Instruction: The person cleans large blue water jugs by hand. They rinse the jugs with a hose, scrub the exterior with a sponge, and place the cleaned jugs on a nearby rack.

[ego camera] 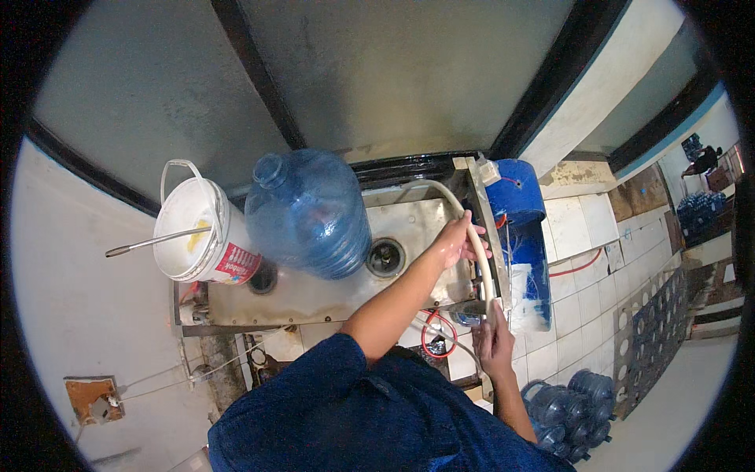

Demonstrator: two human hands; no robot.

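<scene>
A cream flexible hose (pixel 479 253) curves from the back of a metal washing stand (pixel 283 307) down past its right end. My left hand (pixel 460 242) is around the hose near its upper bend, thumb on top and fingertips showing beyond it. Lower down, my right hand (pixel 494 345) grips the same hose by the stand's front right corner. To the left of my hands, a large blue translucent water jug (pixel 309 218) stands upright on the metal top, its neck uncapped. Between the jug and my left forearm is a round drain-like opening (pixel 386 258).
A white bucket (pixel 194 236) with a metal-handled tool (pixel 156 241) stands left of the jug. A cut blue drum (pixel 516 189) is beyond the stand's right end. Several jugs (pixel 569 413) lie stacked at lower right, near a perforated panel (pixel 652 342). A red hose (pixel 426 336) loops below the stand.
</scene>
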